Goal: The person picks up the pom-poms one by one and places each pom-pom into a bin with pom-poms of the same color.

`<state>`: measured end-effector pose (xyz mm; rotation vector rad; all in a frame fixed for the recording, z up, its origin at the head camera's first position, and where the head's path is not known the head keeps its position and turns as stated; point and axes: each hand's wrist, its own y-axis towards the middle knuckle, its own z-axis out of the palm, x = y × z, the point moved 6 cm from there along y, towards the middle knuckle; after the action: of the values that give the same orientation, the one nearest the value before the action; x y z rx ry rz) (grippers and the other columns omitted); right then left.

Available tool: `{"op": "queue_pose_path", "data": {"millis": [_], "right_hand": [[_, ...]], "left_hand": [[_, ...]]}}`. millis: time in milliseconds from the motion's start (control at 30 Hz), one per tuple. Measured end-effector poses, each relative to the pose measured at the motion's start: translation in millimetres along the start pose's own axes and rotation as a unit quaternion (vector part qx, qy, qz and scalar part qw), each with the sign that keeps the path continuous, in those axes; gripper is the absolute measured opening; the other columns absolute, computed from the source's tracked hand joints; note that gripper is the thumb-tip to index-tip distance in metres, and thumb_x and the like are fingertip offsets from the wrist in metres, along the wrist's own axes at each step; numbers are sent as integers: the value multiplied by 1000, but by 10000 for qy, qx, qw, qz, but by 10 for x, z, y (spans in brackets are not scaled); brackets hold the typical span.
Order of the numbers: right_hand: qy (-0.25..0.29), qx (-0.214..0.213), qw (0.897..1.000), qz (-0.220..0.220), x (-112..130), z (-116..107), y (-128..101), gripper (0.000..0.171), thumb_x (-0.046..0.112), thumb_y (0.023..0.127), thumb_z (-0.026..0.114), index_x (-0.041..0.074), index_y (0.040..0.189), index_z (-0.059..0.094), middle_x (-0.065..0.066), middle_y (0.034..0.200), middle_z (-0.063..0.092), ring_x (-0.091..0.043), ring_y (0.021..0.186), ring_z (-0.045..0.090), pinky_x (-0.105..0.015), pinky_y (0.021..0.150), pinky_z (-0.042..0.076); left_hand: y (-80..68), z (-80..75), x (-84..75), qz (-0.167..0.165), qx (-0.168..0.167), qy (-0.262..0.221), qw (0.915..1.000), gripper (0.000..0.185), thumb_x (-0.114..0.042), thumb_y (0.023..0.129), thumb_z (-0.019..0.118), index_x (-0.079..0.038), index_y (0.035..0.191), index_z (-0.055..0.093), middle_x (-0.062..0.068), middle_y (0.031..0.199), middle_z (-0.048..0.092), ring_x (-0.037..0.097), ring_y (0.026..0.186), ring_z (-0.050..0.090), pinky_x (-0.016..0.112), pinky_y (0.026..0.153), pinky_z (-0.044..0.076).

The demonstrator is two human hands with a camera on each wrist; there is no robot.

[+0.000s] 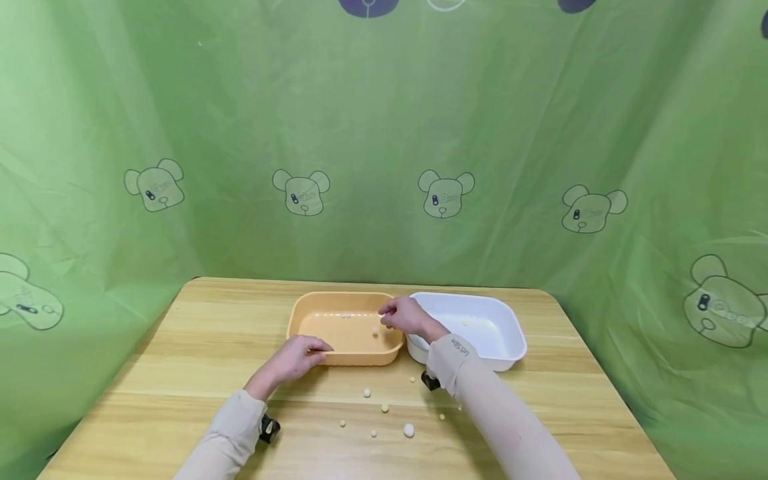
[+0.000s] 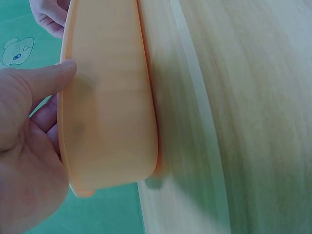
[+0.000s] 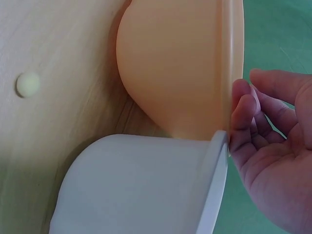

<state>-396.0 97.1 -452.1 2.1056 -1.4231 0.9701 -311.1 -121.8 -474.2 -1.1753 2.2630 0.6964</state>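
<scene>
My left hand (image 1: 292,359) grips the near-left rim of an orange plastic basin (image 1: 354,359). In the left wrist view the thumb lies on the outside of its wall, while the other fingers pass behind the rim. My right hand (image 1: 407,316) hovers over the basin's right end, close to where a white basin (image 1: 515,343) adjoins it. Its fingers are loosely bent, the thumb stands apart from them, and nothing shows between them in the right wrist view. Below those fingertips a small white ball (image 1: 375,329) appears within the orange basin; whether it touches the bottom I cannot tell.
Several small white and pale yellow balls lie scattered on the wooden table (image 1: 228,320) in front of the basins, the largest a white ball (image 1: 409,430). One yellowish ball (image 1: 465,323) is inside the white basin. A green curtain (image 1: 372,133) hangs behind.
</scene>
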Motion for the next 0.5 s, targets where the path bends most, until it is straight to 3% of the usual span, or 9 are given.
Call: {"op": "queue_pose_path", "data": {"millis": [500], "right_hand": [[-31, -28, 10000, -88, 5, -47, -76, 25, 3, 84, 62, -5, 107, 66, -10, 81, 67, -14, 69, 60, -26, 61, 49]], "left_hand": [[2, -10, -26, 43, -15, 130, 9999, 14, -4, 89, 63, -5, 100, 71, 5, 96, 70, 19, 89, 64, 35, 79, 51]]}}
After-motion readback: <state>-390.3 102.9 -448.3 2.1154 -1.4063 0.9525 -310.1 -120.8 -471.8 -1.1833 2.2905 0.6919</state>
